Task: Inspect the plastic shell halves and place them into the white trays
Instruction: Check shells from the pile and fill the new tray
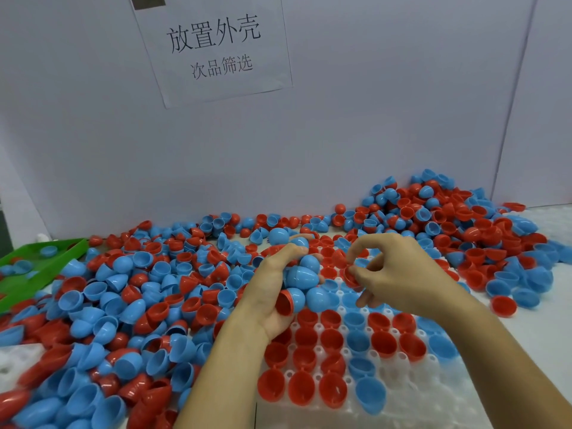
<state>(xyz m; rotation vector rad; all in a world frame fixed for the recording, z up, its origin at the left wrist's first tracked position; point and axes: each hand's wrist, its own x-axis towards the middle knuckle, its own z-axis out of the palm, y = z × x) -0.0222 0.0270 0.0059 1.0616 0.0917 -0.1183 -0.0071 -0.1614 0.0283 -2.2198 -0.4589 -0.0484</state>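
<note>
Now | left hand (272,292) cradles blue shells (305,277) | right hand (399,274) pinches red shell (351,275)

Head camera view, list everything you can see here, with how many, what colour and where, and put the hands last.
Loose shell halves: too many to count, red and blue, heaped across the table from left to the far right corner.
White tray: one, white, in front of the person, most near pockets filled with red and blue halves.
Second white tray: one corner, white, left edge, partly buried.
Green tray: one, green, far left, a few blue halves in it.
Paper sign: one, white with black characters, on the back wall.
Left hand: holds several blue halves and a red one.
Right hand: pinches a red half above the tray.
</note>
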